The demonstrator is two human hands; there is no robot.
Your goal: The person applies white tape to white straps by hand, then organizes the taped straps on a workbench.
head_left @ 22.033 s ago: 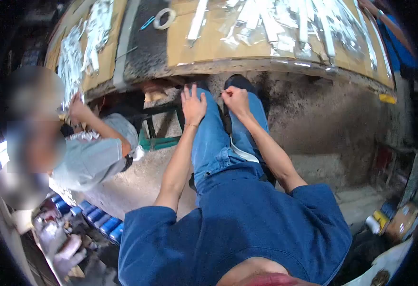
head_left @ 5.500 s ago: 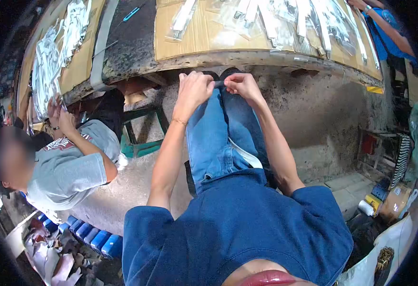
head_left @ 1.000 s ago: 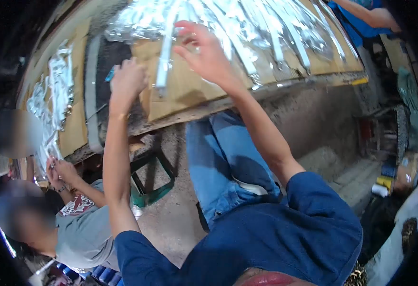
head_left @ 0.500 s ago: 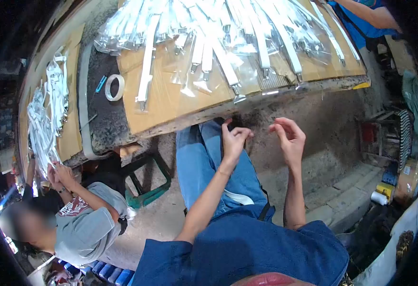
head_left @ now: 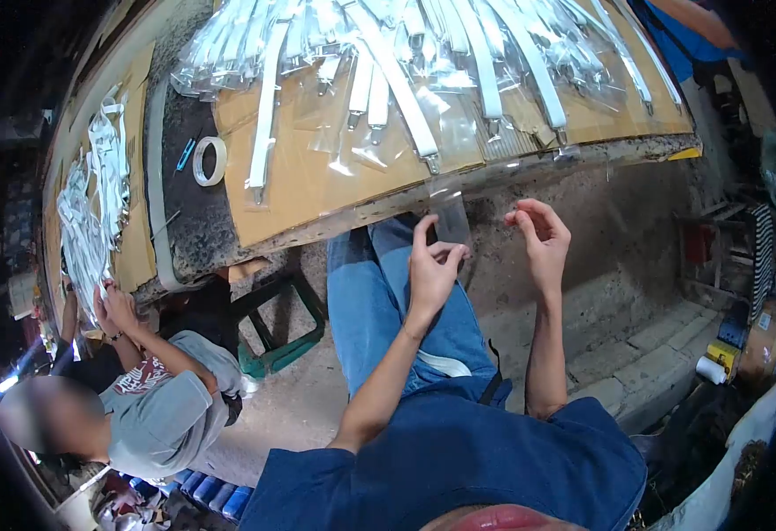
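Note:
My left hand [head_left: 432, 270] is over my lap just off the table edge, its fingers curled into a pinch at the lower end of a clear plastic bag [head_left: 449, 211]. To its right, my right hand [head_left: 544, 243] is raised with thumb and fingertips together; anything between them is too small to make out. The two hands are apart. In front of them on the table, white elastic straps [head_left: 394, 80] with metal clips lie fanned out, many in clear sleeves. One strap [head_left: 268, 102] points toward the left hand's side.
Cardboard [head_left: 308, 190] covers the table. A tape roll [head_left: 210, 161] and a blue cutter [head_left: 186, 154] lie to the left. At far left a co-worker [head_left: 162, 416] handles another strap pile [head_left: 87, 221]. A green stool [head_left: 286, 354] stands below; another person's arm [head_left: 693, 19] shows top right.
The clear plastic now shows between the table edge and my left hand. My right fingertips have drawn closer together. The view has shifted slightly.

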